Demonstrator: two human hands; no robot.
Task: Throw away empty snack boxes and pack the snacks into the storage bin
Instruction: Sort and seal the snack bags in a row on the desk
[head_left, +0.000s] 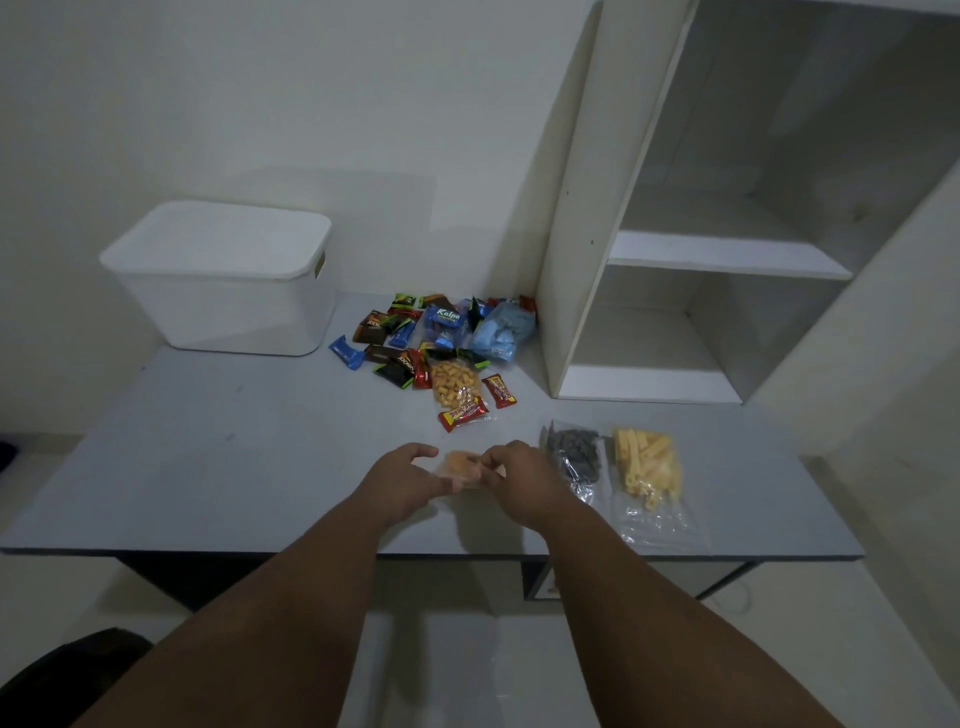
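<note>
Both forearms reach forward side by side over the near desk (208, 441), where the left grip (410, 480) and right grip (524, 480) each pinch an end of a small clear packet of orange snacks (460, 464), probably readying it for packing. Farther back, the white storage bin (223, 291) stands far left, lid on.

Grey table (208, 441) bears white bin (223, 291), snack packets (431, 338).

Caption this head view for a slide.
Left hand and right hand hold an orange snack bag at the table, lidded bin behind.
</note>
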